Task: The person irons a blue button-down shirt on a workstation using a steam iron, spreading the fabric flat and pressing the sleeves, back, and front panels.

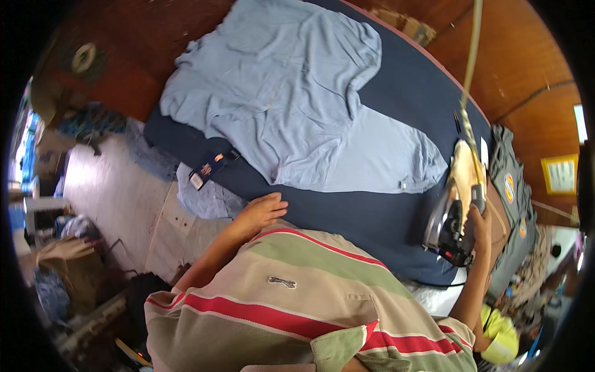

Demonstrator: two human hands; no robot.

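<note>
A light blue shirt (279,105) lies spread and rumpled on the dark blue ironing board (372,217). One sleeve (384,152) stretches to the right, flatter than the body, with its cuff near the iron. My right hand (481,226) is wrapped round the handle of a clothes iron (455,229) at the board's right end. The iron stands tilted, its metal side facing left. My left hand (266,211) holds nothing; its fingers lie stretched out at the board's near edge, short of the shirt.
A hose (474,56) hangs from above toward the iron. Dark grey garments with round patches (508,186) drape beyond the board's right end. More blue cloth (207,195) hangs at the left edge, beside a dark piece with labels (207,170). A person in a yellow top (499,335) is at lower right.
</note>
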